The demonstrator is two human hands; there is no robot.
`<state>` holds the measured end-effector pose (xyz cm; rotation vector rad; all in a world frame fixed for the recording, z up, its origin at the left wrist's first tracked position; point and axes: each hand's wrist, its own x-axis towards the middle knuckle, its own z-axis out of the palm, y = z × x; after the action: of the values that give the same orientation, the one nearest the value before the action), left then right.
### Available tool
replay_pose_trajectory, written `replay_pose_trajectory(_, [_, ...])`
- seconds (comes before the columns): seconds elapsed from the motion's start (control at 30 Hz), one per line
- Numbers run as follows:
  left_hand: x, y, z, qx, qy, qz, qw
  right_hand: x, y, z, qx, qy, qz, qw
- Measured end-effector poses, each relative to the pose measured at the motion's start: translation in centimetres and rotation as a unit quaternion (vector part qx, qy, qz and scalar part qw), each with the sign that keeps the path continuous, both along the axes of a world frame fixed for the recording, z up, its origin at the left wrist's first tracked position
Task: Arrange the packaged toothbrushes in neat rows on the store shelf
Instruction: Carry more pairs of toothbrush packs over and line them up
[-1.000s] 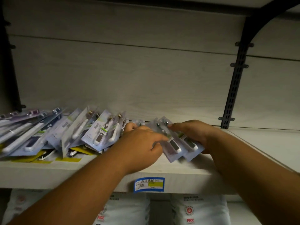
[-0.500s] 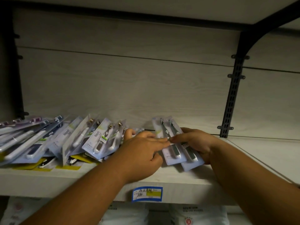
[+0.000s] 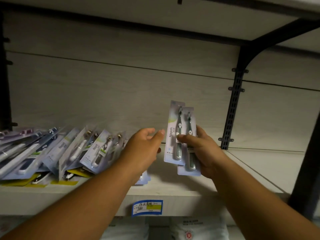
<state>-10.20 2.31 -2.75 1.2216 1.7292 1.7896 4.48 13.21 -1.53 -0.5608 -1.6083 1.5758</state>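
A: Right hand (image 3: pixel 204 153) pinches two toothbrush packs (image 3: pixel 174 118), thumb across the front, upright above the shelf (image 3: pixel 173 187). Left hand (image 3: pixel 143 148) loose, holding nothing, just beside them.
B: Best square both edges, then stand them next to the leaning row (image 3: pixel 97 149).
A: Half a second ago they lay slanted on the shelf under both hands.

Left hand (image 3: pixel 143 149) reaches forward, fingers loosely spread (knuckles up); right hand (image 3: pixel 202 151) held higher, thumb and fingers pinching.
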Motion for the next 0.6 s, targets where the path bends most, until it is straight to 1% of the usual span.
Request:
replay_pose_trajectory(0.03, [0.4,0.2,0.1,0.000,-0.034,-0.030,0.999,0.2,-0.4,0.1,0.006,0.010,0.000,1.000])
replay_pose_trajectory(0.1, [1.4,0.6,0.1,0.011,-0.061,-0.074,0.995,0.7,-0.8,0.4,0.022,0.027,-0.001,0.999])
replay_pose_trajectory(0.2, [3.3,0.9,0.1,0.016,-0.036,-0.098,0.994,2.1,-1.3,0.5,0.056,0.040,-0.016,0.998])
replay_pose_trajectory(0.33, [6.6,0.6,0.4,0.027,-0.045,-0.118,0.992,5.4,-2.0,0.6,0.106,0.041,-0.021,0.993])
replay_pose_trajectory(0.5, [13.3,-0.5,-0.6,0.104,-0.078,-0.142,0.981,11.8,-3.1,1.7,0.204,0.025,-0.017,0.979])
replay_pose_trajectory(0.6, [18.9,-0.2,-1.0,0.146,-0.066,-0.154,0.975,17.3,-3.5,2.0,0.250,0.006,-0.039,0.967])
